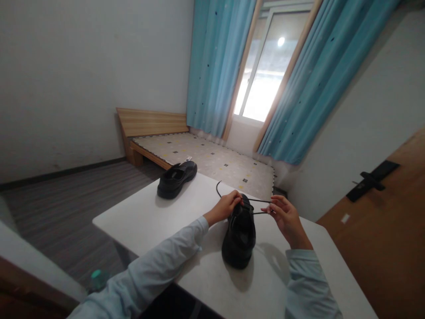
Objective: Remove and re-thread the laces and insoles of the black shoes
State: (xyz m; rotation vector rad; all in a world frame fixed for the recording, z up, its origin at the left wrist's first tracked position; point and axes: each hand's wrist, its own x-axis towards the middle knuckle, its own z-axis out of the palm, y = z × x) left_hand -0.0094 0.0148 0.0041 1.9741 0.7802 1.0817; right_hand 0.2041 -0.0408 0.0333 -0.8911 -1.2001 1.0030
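A black shoe (239,241) stands on the white table (206,283), its heel toward me and its toe pointing away. My left hand (225,207) is at the left side of its lacing, fingers pinched together against the upper. My right hand (283,217) is to the right of the shoe, fingers closed on the black shoelace (260,200), which stretches from the shoe in two strands. One loose lace end curves up to the left, beyond my left hand. A second black shoe (177,179) rests near the table's far left edge, touched by neither hand.
Behind the table is a bed (212,155) with a patterned mattress and wooden headboard (152,122). Blue curtains (219,66) flank a bright window. A wooden door (381,230) with a black handle stands at the right. A green-capped object (97,275) is low at the left.
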